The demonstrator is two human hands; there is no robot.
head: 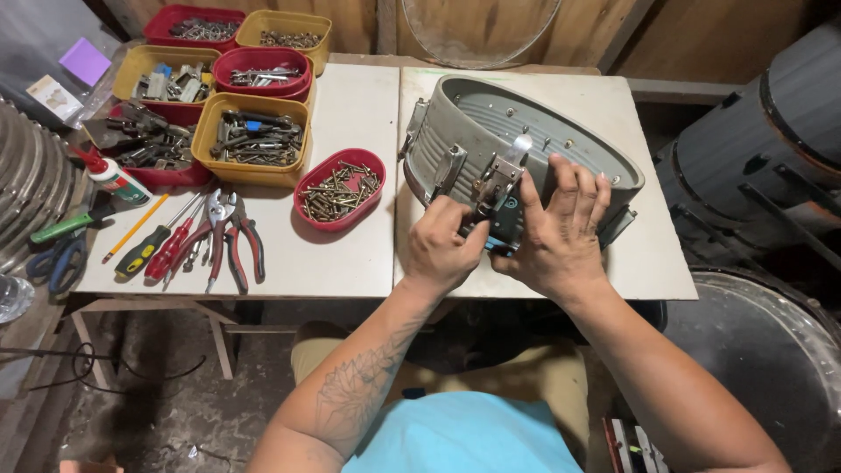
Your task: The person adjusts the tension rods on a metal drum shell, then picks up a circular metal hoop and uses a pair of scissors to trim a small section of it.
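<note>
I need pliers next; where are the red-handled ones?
In the head view, the red-handled pliers lie left of the hands, beside the screwdrivers, below the red bowl of screws.

Left half of the pale tabletop (350,254) crowded: red oval tray of screws (340,188) near the middle seam, yellow tub of dark metal fittings (252,140) just behind it, more red and yellow tubs (236,31) of hardware at the far edge. Near the front edge, red-handled pliers (235,241), screwdrivers (153,250), a pencil (136,228). A glue bottle (114,180) at the left rim. Dark drum shells (762,131) off to the right.
</note>
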